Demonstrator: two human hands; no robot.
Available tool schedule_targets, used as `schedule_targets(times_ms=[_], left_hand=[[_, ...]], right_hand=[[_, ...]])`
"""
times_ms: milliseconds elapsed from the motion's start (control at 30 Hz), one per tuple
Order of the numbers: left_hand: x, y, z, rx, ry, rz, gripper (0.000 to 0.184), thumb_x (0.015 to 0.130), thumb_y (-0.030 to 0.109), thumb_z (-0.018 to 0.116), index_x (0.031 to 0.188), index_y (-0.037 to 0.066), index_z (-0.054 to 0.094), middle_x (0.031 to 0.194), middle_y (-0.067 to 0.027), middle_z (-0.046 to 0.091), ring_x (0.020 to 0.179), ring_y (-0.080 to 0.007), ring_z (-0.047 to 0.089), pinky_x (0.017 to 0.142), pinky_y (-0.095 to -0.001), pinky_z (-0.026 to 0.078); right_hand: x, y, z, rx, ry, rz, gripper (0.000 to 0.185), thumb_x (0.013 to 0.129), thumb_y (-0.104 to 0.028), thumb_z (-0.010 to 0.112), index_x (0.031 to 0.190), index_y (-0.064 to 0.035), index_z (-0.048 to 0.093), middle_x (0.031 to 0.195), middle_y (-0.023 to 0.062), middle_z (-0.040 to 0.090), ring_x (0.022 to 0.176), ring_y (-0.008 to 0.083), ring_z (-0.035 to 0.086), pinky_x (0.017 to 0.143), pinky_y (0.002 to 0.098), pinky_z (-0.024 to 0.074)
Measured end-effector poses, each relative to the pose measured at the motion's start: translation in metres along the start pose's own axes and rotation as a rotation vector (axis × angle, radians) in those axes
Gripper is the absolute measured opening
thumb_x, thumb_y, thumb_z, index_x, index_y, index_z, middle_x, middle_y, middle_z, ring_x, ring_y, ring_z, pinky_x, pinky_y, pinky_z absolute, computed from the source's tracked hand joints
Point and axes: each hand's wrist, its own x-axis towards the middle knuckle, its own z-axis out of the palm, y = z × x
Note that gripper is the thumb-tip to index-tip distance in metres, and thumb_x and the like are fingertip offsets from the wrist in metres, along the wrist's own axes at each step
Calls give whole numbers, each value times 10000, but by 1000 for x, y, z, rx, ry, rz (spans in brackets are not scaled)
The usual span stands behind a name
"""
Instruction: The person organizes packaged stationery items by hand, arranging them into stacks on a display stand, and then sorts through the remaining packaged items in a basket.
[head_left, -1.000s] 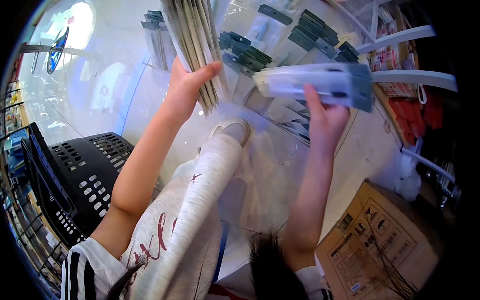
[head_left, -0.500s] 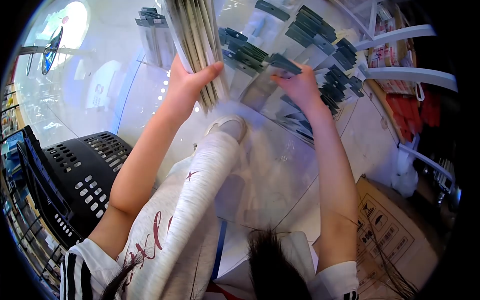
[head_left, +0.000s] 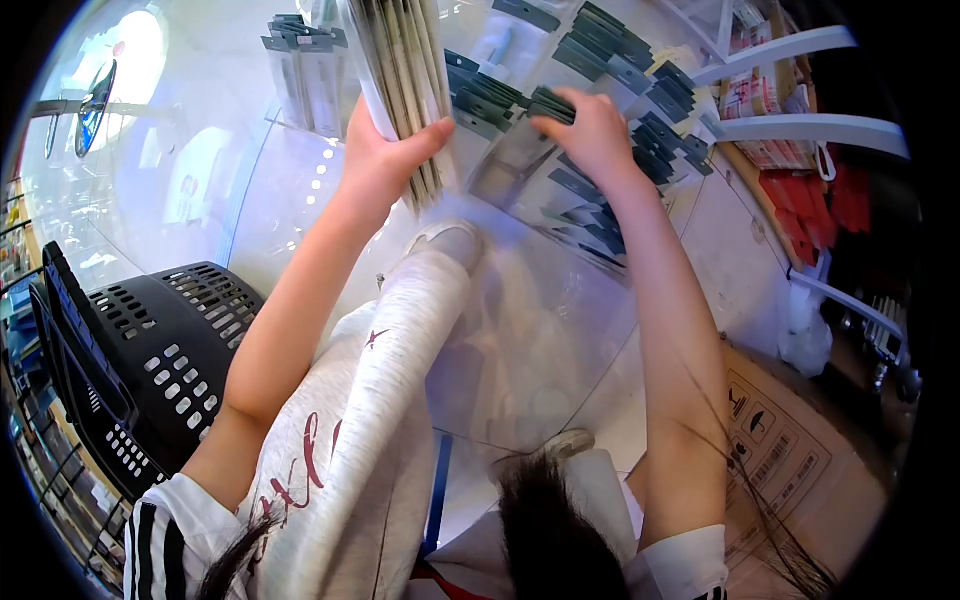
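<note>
My left hand [head_left: 392,155] is closed around a thick stack of flat packets [head_left: 405,90], held upright on edge, its thumb across the near side. To the right, my right hand [head_left: 585,130] pinches the dark top edge of a clear packet [head_left: 512,160] among others on the floor. Several rows of clear packets with dark green headers [head_left: 610,50] lie overlapped around and beyond that hand. Another small pile of such packets [head_left: 305,75] lies left of the held stack.
A black perforated basket [head_left: 175,330] stands at the left beside wire shelving. At the lower right is a cardboard box [head_left: 790,450]. White curved rack bars [head_left: 800,128] and red items [head_left: 810,205] are at the right. My shoe [head_left: 450,243] rests on the floor.
My right hand has gone from holding a packet bundle at the right to gripping the header of a packet among the floor rows. My left hand keeps its stack almost in place.
</note>
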Motion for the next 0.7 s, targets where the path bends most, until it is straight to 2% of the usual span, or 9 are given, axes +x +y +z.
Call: schedule_targets(times_ms=[100, 200, 233, 300, 367, 400, 500, 600, 700], left_hand=[[-4, 0, 7, 81, -17, 115, 491, 634, 176, 699, 1022, 13, 447, 878, -69, 554, 794, -147, 534, 718, -276, 433], [-20, 2, 21, 285, -28, 292, 542, 644, 178, 694, 1082, 12, 422, 902, -78, 554, 830, -168, 534, 728, -292, 434], [-26, 6, 28, 370, -33, 360, 553, 653, 175, 688, 1106, 12, 414, 913, -80, 553, 846, -172, 532, 731, -297, 433], [-45, 18, 45, 664, -96, 272, 704, 618, 203, 696, 1185, 0, 330, 1021, -185, 503, 933, -309, 520, 784, -354, 433], [-56, -8, 49, 913, -50, 668, 782, 597, 221, 708, 1207, -38, 293, 1093, -216, 463, 955, -350, 505, 793, -370, 429], [-66, -13, 49, 940, -110, 682, 798, 594, 225, 710, 1211, -48, 285, 1112, -218, 453, 960, -350, 504, 792, -375, 428], [-73, -10, 42, 945, -201, 724, 809, 573, 218, 714, 1206, -53, 289, 1123, -222, 446, 965, -350, 500, 778, -379, 430], [-66, -32, 43, 739, -131, 676, 768, 542, 182, 716, 1180, -16, 336, 1066, -221, 480, 955, -346, 497, 766, -368, 430], [-66, -81, 32, 510, -145, 401, 741, 542, 169, 717, 1165, -3, 354, 1053, -225, 489, 961, -349, 493, 791, -375, 418]], right_hand=[[-8, -7, -21, 298, 397, -62, 488, 699, -333, 674, 1052, -24, 537, 978, 142, 567, 922, 241, 526, 811, 325, 412], [-49, -57, -53, 1251, 218, 54, 471, 717, -259, 688, 1047, 25, 509, 970, 110, 565, 949, 155, 512, 811, 286, 413], [-63, -71, -49, 1418, 181, 14, 442, 712, -224, 694, 1035, 18, 514, 971, 96, 564, 941, 142, 514, 801, 275, 416], [-84, -94, -39, 1748, 102, -88, 391, 703, -155, 705, 1011, 5, 525, 972, 70, 564, 926, 115, 520, 780, 251, 423], [-99, -107, -36, 1626, 248, 168, 359, 671, -73, 708, 981, -19, 535, 929, 48, 570, 848, 128, 552, 747, 250, 439], [-102, -103, -34, 1605, 185, 354, 476, 705, -7, 652, 1134, -26, 447, 1045, 48, 522, 978, 137, 499, 814, 290, 413], [-106, -105, -24, 1694, 403, 491, 471, 696, 18, 645, 1125, -33, 458, 1050, 55, 520, 954, 151, 512, 802, 291, 424], [-114, -110, -20, 1682, 555, 381, 393, 650, -3, 668, 1008, 0, 504, 965, 55, 548, 851, 127, 534, 743, 256, 430], [-128, -111, 0, 1464, 341, 96, 475, 633, -43, 700, 1053, -13, 480, 987, 59, 534, 884, 136, 516, 782, 270, 413]])
